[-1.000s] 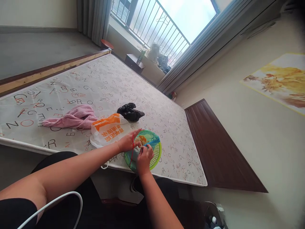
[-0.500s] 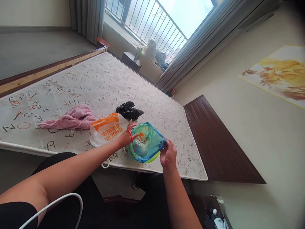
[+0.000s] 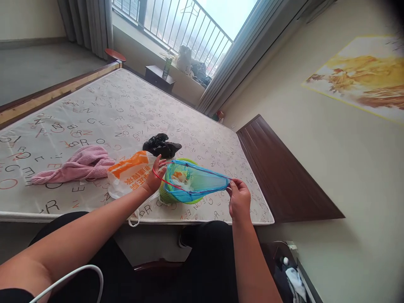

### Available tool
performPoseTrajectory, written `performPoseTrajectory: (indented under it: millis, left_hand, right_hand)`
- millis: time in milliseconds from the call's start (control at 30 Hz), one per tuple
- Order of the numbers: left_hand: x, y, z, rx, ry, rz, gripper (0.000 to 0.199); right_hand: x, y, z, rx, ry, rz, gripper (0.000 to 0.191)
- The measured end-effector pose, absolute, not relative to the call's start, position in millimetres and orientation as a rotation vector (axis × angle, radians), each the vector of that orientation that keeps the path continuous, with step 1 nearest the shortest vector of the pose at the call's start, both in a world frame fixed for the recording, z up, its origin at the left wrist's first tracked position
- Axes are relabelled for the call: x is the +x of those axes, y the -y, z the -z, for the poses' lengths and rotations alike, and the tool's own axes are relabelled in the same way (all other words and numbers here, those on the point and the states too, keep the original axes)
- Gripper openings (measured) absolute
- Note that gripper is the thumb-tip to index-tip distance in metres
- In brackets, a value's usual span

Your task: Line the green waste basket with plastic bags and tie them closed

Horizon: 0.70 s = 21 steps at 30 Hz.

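A blue plastic drawstring bag (image 3: 208, 182) lines a lime-green basket (image 3: 167, 194) on the mattress, with crumpled whitish and orange scraps (image 3: 179, 179) inside. My right hand (image 3: 240, 200) pinches the bag's rim at the right and draws it into a long point. Around the fingers of my left hand (image 3: 153, 180) runs the bag's red drawstring (image 3: 172, 184), pulled out to the left. A white plastic bag with orange print (image 3: 128, 172) lies just beside my left hand. Beyond it sits a crumpled black plastic bag (image 3: 161, 146).
A pink towel (image 3: 80, 164) lies left on the letter-printed mattress (image 3: 104, 107). The dark headboard (image 3: 284, 176) stands at the right. A small nightstand (image 3: 158, 78) with a green bottle (image 3: 167, 68) is by the window. A white cable (image 3: 75, 271) crosses low at left.
My right hand has moved right, stretching the bag's rim into a longer point. My left hand has shifted left, and the red drawstring is drawn out farther. The view has turned slightly.
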<state>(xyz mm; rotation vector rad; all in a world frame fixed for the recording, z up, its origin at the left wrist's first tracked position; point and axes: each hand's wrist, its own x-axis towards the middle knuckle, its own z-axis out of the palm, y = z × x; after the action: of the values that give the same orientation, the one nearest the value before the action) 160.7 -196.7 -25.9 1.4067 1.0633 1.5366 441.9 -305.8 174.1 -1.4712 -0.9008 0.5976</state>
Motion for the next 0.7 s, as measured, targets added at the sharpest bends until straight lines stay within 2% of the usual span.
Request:
performPoseTrajectory:
  millis: [233,467,700]
  left_hand:
    - [153.4,198.5,19.5,1.306,-1.102,-1.496,0.058]
    - [144.4,206.2,4.4,1.303,-1.102,-1.501,0.050]
    - [141.2,200.1,15.0,1.260,-1.134,-1.578,0.049]
  right_hand:
    - [452.1,324.4,-198.6,-1.759,1.231,-0.145,0.030]
    - [445.4,328.9,-214.7,-1.313,1.057,-0.500,0.030]
    - [428.1,346.1,-229.8,-1.139,1.030,-0.657,0.022]
